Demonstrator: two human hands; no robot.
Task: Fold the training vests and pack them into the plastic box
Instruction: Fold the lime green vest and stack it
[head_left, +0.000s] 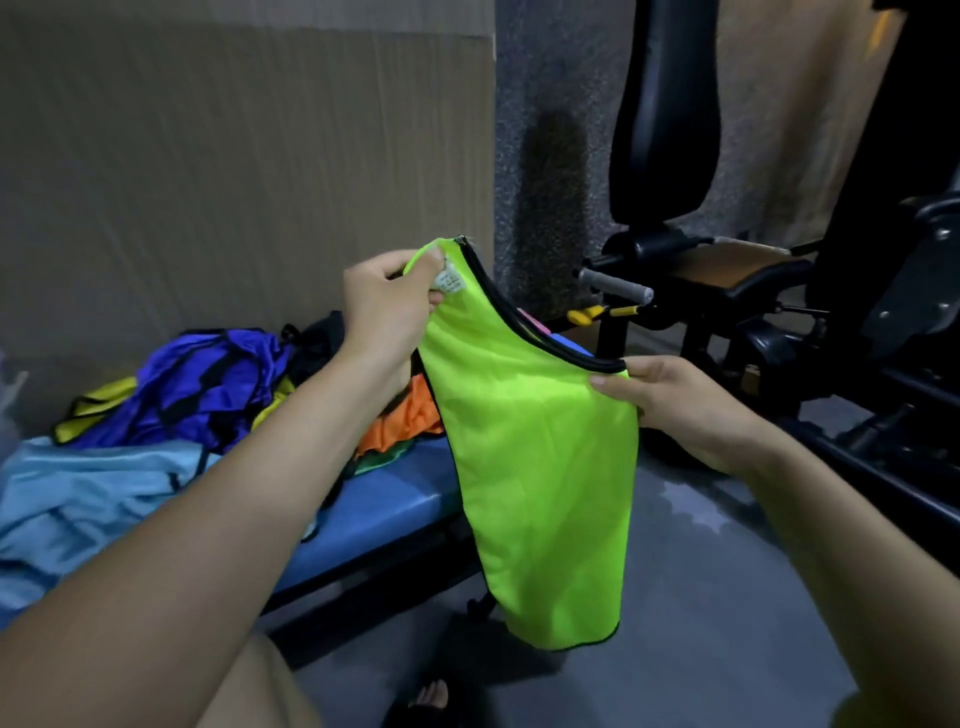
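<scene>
The left hand is pinching the top strap of a neon green vest, fingers clenched on the fabric beside its white label. The right hand is gripping the other end of the black-trimmed edge, thumb on top. The vest is hanging in the air between both hands, over the front edge of the blue bench. A heap of blue, yellow and orange vests is lying on the bench behind.
</scene>
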